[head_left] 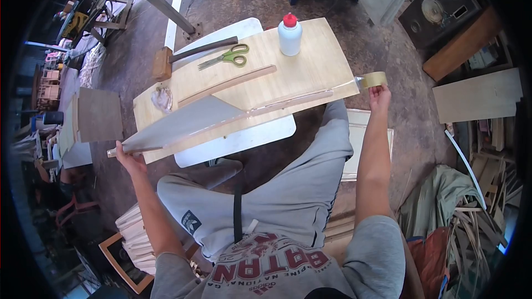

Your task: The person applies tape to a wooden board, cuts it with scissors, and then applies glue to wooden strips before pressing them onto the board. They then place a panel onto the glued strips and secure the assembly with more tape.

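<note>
My right hand [379, 98] grips a roll of clear tape [374, 80] just past the right end of a plywood board [310, 77]. A length of tape runs from the roll toward a long wooden strip [293, 99] near the board's front edge. My left hand [131, 161] is closed on the strip's far left end, where a grey sheet [194, 116] lies along it. Behind the strip are a second wooden strip [227, 86], green-handled scissors [230, 56], a wooden mallet [162, 63] and a white bottle with a red cap [290, 36]. Crumpled clear plastic [162, 98] sits at left.
The board rests on a white stool or small table [244, 139] in front of my legs. A metal post [155, 0] stands behind. Wood scraps [474, 243] and a speaker cabinet [440, 8] are at right; a cardboard-like box [100, 113] is at left.
</note>
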`<state>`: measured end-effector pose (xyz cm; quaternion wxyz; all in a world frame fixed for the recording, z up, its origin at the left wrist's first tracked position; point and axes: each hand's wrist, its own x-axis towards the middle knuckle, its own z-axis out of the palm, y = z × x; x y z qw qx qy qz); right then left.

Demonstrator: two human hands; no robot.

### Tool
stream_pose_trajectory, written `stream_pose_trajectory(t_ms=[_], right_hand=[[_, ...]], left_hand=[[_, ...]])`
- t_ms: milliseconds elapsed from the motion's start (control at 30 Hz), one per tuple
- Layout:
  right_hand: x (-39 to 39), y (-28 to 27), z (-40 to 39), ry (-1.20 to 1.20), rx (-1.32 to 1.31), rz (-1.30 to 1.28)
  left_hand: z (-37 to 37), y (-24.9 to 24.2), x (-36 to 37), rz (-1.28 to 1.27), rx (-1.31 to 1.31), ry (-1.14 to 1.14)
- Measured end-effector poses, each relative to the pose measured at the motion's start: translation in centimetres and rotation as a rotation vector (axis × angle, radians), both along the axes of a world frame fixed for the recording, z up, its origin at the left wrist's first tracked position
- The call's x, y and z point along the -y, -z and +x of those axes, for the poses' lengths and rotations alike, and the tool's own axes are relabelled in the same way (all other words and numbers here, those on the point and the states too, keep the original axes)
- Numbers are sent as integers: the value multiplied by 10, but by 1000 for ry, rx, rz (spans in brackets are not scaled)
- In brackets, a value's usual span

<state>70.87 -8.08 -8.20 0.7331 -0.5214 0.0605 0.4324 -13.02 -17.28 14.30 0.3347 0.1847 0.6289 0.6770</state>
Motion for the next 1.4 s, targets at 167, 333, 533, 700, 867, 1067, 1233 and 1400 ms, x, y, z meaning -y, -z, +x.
stream_pose_trajectory(t_ms=[167,333,533,700,867,1067,1233,1400], right_hand=[[-4,-33,-7,-72,65,18],[-12,-40,-39,-82,50,10],[-10,-67,-99,-137,238,44],[-11,-72,-155,-128,304,23],[-11,-77,-193,-89,285,49],[-24,-82,-216,-106,482,-140],[-21,-78,-204,-40,390,7],[-10,-74,-179,-185,322,34]], left_hand=[[-5,0,-4,43,-74,-17],[-48,4,5,10,-103,-47],[-106,2,19,-8,-75,-57],[-146,10,34,-14,-220,-65],[-177,7,47,16,-129,-83],[-203,26,57,61,-211,-121],[-205,21,46,44,-197,-69],[-218,28,43,49,-178,-40]])
